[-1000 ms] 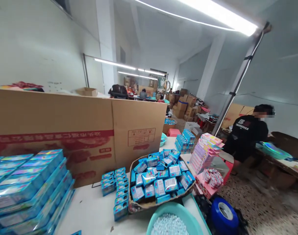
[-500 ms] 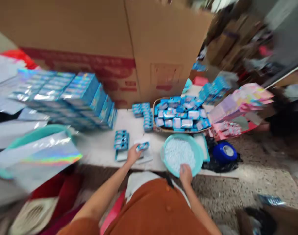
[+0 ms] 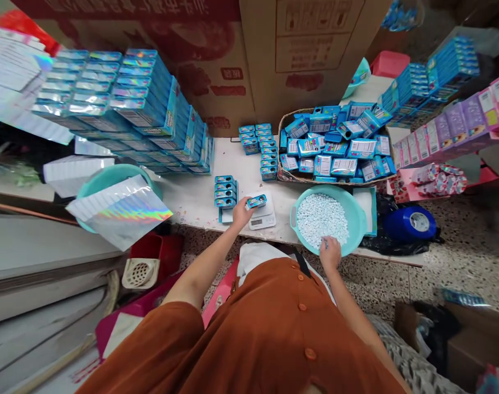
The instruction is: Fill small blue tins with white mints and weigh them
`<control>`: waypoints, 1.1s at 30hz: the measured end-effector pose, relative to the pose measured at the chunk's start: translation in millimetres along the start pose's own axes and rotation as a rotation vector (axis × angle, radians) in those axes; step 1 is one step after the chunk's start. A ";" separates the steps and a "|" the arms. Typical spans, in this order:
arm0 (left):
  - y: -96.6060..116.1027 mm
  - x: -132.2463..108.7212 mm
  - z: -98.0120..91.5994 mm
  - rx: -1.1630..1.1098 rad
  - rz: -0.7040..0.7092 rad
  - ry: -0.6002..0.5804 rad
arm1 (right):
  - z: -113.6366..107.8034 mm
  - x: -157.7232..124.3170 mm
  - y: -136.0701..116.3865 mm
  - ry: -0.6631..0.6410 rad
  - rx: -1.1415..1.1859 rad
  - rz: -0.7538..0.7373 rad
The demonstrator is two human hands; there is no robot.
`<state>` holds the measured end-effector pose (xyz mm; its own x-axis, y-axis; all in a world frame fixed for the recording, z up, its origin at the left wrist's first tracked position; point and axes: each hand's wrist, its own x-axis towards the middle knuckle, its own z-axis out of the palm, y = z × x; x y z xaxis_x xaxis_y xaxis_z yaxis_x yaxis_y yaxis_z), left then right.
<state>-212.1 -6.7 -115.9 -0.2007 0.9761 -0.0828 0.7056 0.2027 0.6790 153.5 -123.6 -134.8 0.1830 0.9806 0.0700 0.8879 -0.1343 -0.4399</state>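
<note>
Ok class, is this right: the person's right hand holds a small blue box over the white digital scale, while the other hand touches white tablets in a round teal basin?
No: the head view shows the left hand holding that blue box over the scale; the right hand touches the tablets.

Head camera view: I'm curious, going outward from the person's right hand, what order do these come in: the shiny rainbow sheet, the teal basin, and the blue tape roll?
From the right hand, nearest first:
1. Teal basin: directly at the hand, whose fingers reach into its white pieces.
2. Blue tape roll: to the right, beyond the basin.
3. Shiny rainbow sheet: far left, lying over another basin.
</note>
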 end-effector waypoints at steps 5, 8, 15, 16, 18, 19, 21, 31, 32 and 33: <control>-7.0 9.6 4.1 -0.043 -0.032 -0.064 | 1.0 0.4 0.5 0.017 -0.004 -0.009; -11.0 4.4 2.1 -0.061 -0.021 -0.059 | 1.2 0.2 0.9 0.018 -0.003 -0.015; -27.9 -70.6 2.4 -0.135 -0.128 0.080 | 1.7 0.1 1.5 0.002 0.012 -0.003; -32.1 -85.5 4.4 -0.133 -0.162 0.078 | 1.9 0.0 1.7 -0.003 0.016 0.002; -41.6 -113.4 9.4 -0.123 -0.218 0.046 | 2.4 -0.2 2.2 -0.008 0.022 0.010; -46.5 -125.4 12.1 -0.120 -0.241 0.019 | 2.6 -0.3 2.5 -0.010 0.024 0.012; -55.7 -143.9 16.8 -0.129 -0.288 -0.031 | 2.8 -0.6 2.9 -0.011 0.025 0.010; -65.4 -145.4 18.7 -0.144 -0.377 -0.058 | 2.7 -1.1 2.8 -0.009 0.003 0.018; -64.7 -143.9 18.4 -0.141 -0.373 -0.056 | 2.6 -1.1 2.6 -0.009 0.004 0.020; -64.1 -142.9 18.1 -0.138 -0.369 -0.057 | 2.5 -1.2 2.5 -0.010 0.006 0.021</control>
<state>-216.4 -157.7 -160.8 -0.3833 0.8430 -0.3774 0.4943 0.5324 0.6872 154.5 -124.8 -138.2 0.1973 0.9790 0.0519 0.8812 -0.1539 -0.4470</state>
